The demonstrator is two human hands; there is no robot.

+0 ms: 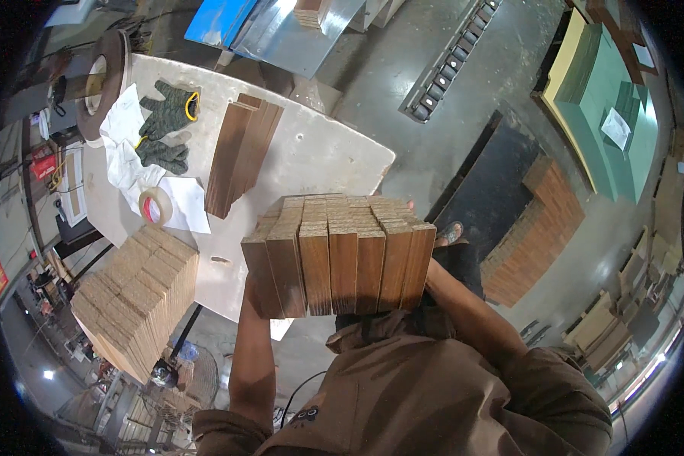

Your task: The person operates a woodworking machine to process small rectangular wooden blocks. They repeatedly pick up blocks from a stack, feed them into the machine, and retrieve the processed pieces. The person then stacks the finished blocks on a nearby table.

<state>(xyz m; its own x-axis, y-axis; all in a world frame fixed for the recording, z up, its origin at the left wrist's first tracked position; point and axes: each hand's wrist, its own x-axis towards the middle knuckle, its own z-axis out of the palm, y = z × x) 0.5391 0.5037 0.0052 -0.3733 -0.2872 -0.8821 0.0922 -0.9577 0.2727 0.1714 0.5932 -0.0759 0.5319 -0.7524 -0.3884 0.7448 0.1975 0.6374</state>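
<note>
A thick stack of particleboard strips (pixel 343 266) with brown wood-grain faces is held up in front of my body, over the near edge of the table. My left hand (pixel 254 295) grips its left end, with the fingers mostly hidden by the boards. At the opposite end my right hand (pixel 434 275) presses on the stack, and a fingertip shows just past the far right edge. The rough, chipboard-coloured edges of the strips face upward and sit slightly uneven. Beyond the stack, a smaller pile of dark brown strips (pixel 242 152) lies on the pale table (pixel 323 156).
Grey knitted gloves (pixel 169 114), a tape roll (pixel 155 206) and white paper (pixel 185 199) lie on the table. A tall stack of raw-edged boards (pixel 140 292) stands at the left. To the right, brown strips (pixel 536 235) rest by a black panel (pixel 488 178); green sheets (pixel 596 144) stand farther off.
</note>
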